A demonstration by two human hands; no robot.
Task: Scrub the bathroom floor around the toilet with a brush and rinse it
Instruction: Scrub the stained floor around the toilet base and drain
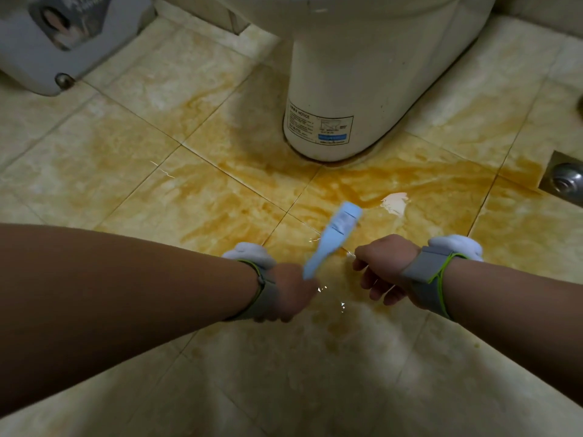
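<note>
My left hand (291, 293) grips the handle of a light blue brush (334, 236), blurred by motion. The brush head lies on the wet, orange-stained tile floor (220, 197) just in front of the white toilet base (347, 99). My right hand (383, 268) hovers to the right of the brush handle with fingers loosely curled and nothing in it. Both wrists wear grey straps with green edging.
A floor drain (566, 181) sits in a recess at the right edge. A grey appliance (60, 42) stands at the upper left. A pale patch (394, 203) lies on the tile right of the brush head. Wet highlights glint near my hands.
</note>
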